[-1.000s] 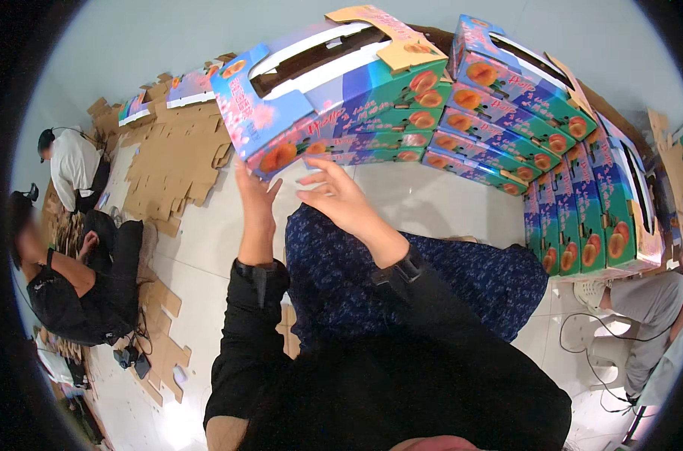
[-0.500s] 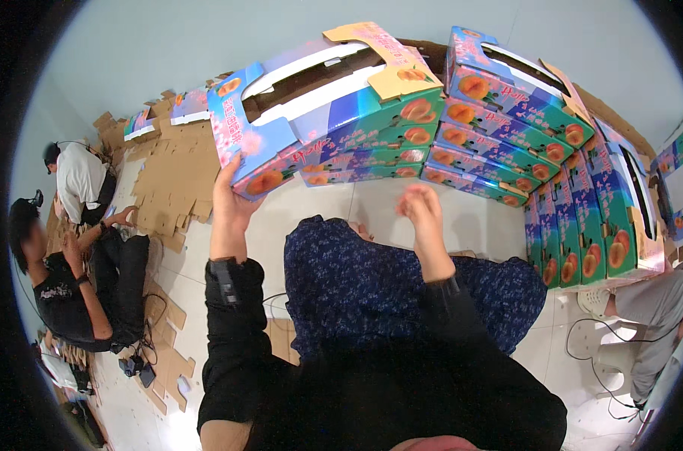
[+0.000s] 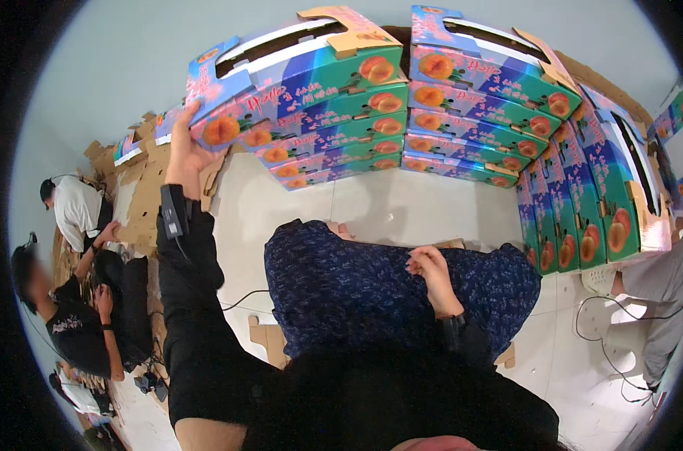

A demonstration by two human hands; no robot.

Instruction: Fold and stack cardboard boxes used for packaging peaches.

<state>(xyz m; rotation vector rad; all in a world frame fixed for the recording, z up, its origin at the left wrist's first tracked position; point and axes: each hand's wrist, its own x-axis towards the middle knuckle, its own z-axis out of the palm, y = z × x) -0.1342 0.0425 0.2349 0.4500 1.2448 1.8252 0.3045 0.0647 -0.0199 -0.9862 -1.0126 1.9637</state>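
Topping a carton stack (image 3: 334, 134) beyond the dark-blue skirt (image 3: 341, 301), the peach-printed box (image 3: 296, 94) is touched at its left corner by the partly hidden left hand (image 3: 189, 149), whose grip cannot be told; over the skirt, the right hand (image 3: 430, 272) is loosely half-curled.

Flattened brown cardboard (image 3: 142, 210) spreads over the pale tiled floor (image 3: 240, 218), and a light blue-grey wall (image 3: 135, 86) rises behind it. Just left of the cardboard sits a person in a white top (image 3: 78, 212); nearer than it, a person in a black T-shirt (image 3: 77, 331) stretches one arm toward it. Well to the cardboard's right are a person in grey trousers (image 3: 661, 282), a white stool (image 3: 621, 347) and a looping black cable (image 3: 599, 338).
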